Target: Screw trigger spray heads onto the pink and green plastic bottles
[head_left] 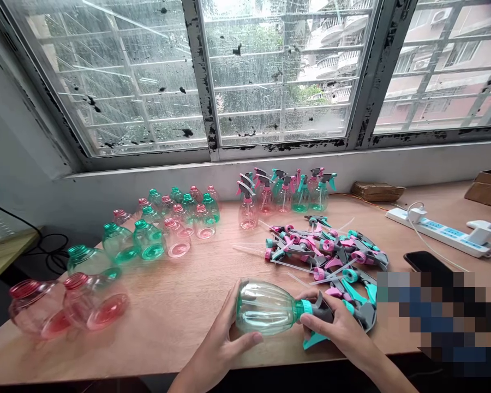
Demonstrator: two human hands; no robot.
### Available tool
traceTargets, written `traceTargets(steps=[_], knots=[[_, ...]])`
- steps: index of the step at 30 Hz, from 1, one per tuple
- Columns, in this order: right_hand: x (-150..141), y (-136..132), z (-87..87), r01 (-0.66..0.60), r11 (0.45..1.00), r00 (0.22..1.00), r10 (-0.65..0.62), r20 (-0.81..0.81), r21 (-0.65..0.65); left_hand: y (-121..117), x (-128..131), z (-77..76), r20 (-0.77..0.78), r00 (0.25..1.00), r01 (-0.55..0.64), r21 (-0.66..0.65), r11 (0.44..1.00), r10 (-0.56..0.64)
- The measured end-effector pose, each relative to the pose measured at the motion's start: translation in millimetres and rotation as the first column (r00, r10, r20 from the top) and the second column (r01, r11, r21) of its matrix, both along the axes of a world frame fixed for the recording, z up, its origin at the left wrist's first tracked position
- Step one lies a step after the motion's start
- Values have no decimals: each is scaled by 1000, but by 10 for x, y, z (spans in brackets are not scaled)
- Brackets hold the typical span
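Observation:
A clear green spray bottle (265,307) lies sideways between my hands, above the table's front edge. My left hand (229,333) wraps round its base end, thumb along the underside. At the neck, my right hand (331,322) grips the grey and teal spray head (322,308), fingers closed round its collar. The head sits against the bottle's mouth; how tightly it is screwed cannot be seen. Just beyond my right hand lies a heap of loose pink, teal and grey spray heads (327,245) with thin clear tubes.
Several open pink bottles (96,300) and green bottles (149,240) stand on the left of the wooden table (180,316). Bottles with spray heads (284,194) stand by the wall. At right are a power strip (442,232), a phone (427,265) and a cardboard box (489,188).

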State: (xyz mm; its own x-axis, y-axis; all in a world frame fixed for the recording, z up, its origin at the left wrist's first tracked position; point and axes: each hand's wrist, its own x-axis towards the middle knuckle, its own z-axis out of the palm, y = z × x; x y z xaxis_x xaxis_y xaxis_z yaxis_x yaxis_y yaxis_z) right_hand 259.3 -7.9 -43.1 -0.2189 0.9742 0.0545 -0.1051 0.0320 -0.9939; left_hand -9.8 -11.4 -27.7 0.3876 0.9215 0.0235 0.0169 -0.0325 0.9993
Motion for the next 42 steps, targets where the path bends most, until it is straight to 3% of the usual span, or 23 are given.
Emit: traceTargets(steps=[9, 17, 24, 29, 35, 42], knots=[[-2, 5, -7, 1, 1000, 1000, -2, -27, -10, -13, 7, 2, -18, 1000, 15, 46, 999, -14], [-5, -1, -35, 2, 1000, 1000, -2, -13, 8, -32, -5, 13, 8, 1000, -4, -28, 1000, 4], [3, -4, -15, 26, 1000, 1000, -26, 1, -13, 10, -33, -6, -88, 995, 45, 62, 997, -39], [-1, 4, -28, 24, 1000, 1000, -24, 0, -8, -36, 0, 59, -82, 996, 40, 63, 997, -34], [-20, -1, -25, 11, 1000, 1000, -11, -14, -10, -49, -8, -14, 9, 1000, 8, 6, 1000, -8], [-20, -11, 10, 58, 998, 998, -58, 13, -12, -51, 4, 77, -29, 999, 38, 58, 998, -36]])
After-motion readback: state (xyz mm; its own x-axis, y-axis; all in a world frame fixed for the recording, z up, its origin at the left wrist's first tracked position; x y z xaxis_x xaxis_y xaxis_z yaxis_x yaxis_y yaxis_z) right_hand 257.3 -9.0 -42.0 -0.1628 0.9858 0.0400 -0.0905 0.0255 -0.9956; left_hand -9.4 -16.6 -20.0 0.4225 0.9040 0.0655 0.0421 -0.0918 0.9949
